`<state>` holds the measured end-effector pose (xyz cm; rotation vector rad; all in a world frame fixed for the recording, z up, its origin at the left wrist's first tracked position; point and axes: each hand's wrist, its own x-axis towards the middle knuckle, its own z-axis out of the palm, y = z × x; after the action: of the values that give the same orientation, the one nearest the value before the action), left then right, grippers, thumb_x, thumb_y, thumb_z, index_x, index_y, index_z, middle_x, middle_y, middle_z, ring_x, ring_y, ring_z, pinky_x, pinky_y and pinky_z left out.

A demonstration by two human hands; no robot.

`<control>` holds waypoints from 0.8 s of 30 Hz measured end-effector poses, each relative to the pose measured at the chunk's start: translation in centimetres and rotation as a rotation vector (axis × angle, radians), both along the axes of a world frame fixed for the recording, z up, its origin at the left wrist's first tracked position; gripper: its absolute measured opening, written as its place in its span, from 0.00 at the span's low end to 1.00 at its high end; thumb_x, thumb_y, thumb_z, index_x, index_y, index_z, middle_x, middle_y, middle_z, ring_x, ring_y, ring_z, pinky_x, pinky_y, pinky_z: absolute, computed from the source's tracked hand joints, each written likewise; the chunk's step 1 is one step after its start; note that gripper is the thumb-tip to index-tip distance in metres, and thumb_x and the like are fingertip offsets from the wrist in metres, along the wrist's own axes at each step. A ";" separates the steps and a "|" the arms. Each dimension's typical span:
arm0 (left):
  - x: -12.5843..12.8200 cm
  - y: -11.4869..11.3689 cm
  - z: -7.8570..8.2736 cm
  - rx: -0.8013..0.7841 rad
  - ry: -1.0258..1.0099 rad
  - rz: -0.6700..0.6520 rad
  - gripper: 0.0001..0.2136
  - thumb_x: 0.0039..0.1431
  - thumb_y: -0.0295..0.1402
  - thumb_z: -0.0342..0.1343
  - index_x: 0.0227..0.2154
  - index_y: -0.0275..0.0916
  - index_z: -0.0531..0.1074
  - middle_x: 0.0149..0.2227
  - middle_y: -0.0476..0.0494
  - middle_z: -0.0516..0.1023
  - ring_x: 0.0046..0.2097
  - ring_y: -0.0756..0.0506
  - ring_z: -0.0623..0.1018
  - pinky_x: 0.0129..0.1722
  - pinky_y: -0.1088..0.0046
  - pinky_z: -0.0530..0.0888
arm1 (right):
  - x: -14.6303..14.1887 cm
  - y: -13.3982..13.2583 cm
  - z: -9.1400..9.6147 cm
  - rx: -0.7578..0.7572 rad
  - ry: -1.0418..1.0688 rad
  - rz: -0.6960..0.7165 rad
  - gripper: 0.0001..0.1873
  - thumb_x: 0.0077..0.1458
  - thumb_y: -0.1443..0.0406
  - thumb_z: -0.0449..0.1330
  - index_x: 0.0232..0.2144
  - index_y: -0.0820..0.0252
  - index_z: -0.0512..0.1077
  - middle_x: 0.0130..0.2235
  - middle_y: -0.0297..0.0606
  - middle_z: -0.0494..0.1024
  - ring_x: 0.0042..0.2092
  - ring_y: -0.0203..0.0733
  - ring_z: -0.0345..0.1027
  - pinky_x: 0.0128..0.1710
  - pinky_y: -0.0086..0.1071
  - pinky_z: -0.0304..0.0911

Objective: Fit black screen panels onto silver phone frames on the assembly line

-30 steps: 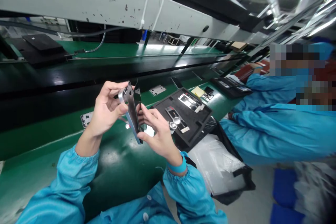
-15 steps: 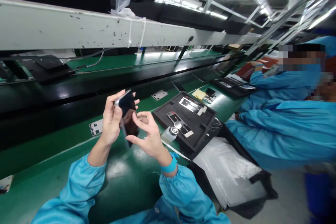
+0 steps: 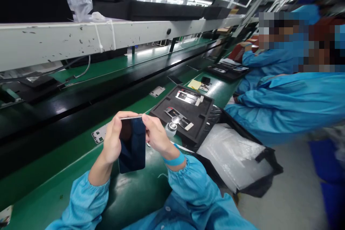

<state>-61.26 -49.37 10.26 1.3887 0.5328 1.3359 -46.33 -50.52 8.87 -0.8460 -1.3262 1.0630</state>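
Note:
I hold a phone (image 3: 132, 145) with a dark glossy screen facing me, above the green bench (image 3: 134, 190). My left hand (image 3: 111, 142) grips its left edge, thumb on the glass. My right hand (image 3: 156, 134) pinches its upper right corner. Both hands are closed on it. Just right of my hands stands a small bottle with a round metal cap (image 3: 171, 125). Beside it lies a black foam tray (image 3: 201, 115) holding two phone parts (image 3: 188, 97).
A black conveyor belt (image 3: 81, 97) runs past the bench, with a metal frame part (image 3: 98, 134) and another (image 3: 157, 91) lying beside it. A clear plastic bag (image 3: 231, 158) hangs at the bench edge. People in blue coats (image 3: 283, 97) work to the right.
The phone has turned from edge-on to screen facing me and come lower. My right hand has moved up to its top corner. The view has shifted to the right.

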 end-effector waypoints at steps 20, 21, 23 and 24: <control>-1.3 2.6 2.5 -0.214 -0.492 0.262 0.25 0.74 0.59 0.48 0.43 0.40 0.75 0.33 0.37 0.86 0.26 0.38 0.85 0.24 0.62 0.83 | 0.8 -1.5 -3.4 -0.038 -0.308 0.333 0.43 0.67 0.29 0.47 0.23 0.58 0.71 0.21 0.34 0.72 0.25 0.36 0.68 0.30 0.30 0.67; -1.2 2.6 2.3 -0.202 -0.496 0.259 0.23 0.74 0.58 0.50 0.43 0.41 0.75 0.33 0.37 0.86 0.27 0.38 0.85 0.25 0.62 0.83 | 0.9 -1.3 -3.6 -0.058 -0.312 0.324 0.42 0.67 0.30 0.49 0.22 0.58 0.71 0.19 0.32 0.69 0.23 0.35 0.64 0.27 0.29 0.63; -0.8 2.5 2.0 -0.186 -0.505 0.253 0.20 0.72 0.55 0.56 0.46 0.42 0.74 0.34 0.39 0.87 0.28 0.40 0.85 0.27 0.62 0.84 | 0.8 -0.9 -4.0 -0.100 -0.283 0.287 0.41 0.66 0.32 0.52 0.20 0.57 0.69 0.17 0.30 0.65 0.20 0.33 0.59 0.23 0.28 0.57; -0.7 2.5 1.8 -0.186 -0.510 0.247 0.19 0.71 0.54 0.59 0.47 0.43 0.73 0.35 0.39 0.87 0.29 0.40 0.85 0.29 0.62 0.85 | 0.6 -0.7 -4.3 -0.116 -0.254 0.276 0.40 0.65 0.32 0.54 0.19 0.57 0.68 0.17 0.30 0.64 0.20 0.32 0.58 0.22 0.28 0.55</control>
<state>-61.92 -46.89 12.09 0.8036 0.4741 1.7205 -45.69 -51.26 4.56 -0.9250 -1.6422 1.2888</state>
